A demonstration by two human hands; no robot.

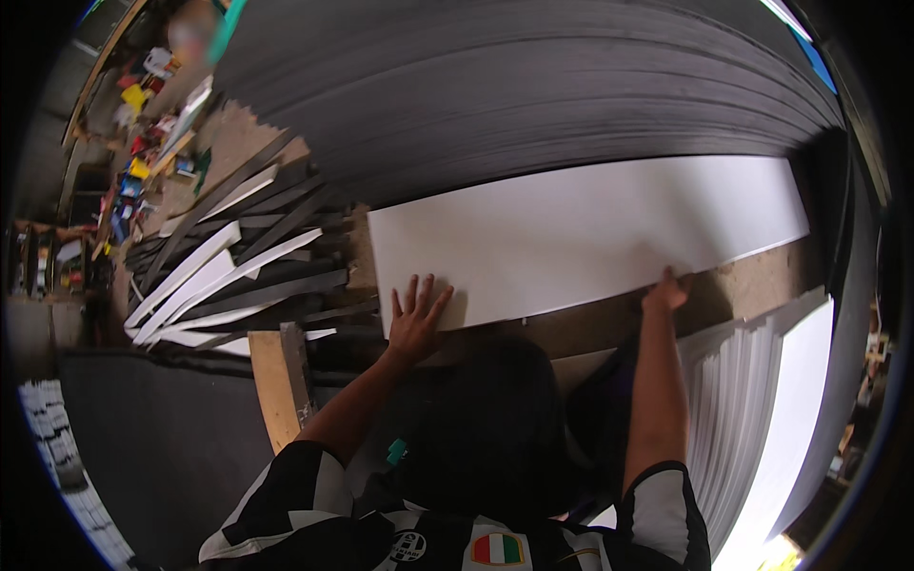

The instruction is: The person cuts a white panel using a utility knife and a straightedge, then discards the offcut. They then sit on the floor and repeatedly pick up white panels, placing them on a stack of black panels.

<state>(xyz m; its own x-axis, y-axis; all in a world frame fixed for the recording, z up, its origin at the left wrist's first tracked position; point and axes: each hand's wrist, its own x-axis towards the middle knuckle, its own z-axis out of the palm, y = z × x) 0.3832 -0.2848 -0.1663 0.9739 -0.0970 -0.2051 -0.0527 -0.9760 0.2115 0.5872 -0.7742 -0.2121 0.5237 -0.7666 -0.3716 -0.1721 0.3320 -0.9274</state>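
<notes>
A long white sheet (581,228) lies across in front of me, its near edge toward my body. My left hand (416,319) rests flat on its near left corner, fingers spread. At the near edge, farther right, my right hand (666,289) is closed on the sheet's rim. Some of its fingers are hidden, so the exact grip is hard to make out. Beyond the sheet rises a large stack of dark grey sheets (533,95).
Black and white offcut strips (228,276) are heaped to the left, near a wooden board (274,390). On the right stands a pile of white sheets (752,381). A dark sheet (162,447) lies at the lower left. Colourful clutter (138,171) covers the floor at the far left.
</notes>
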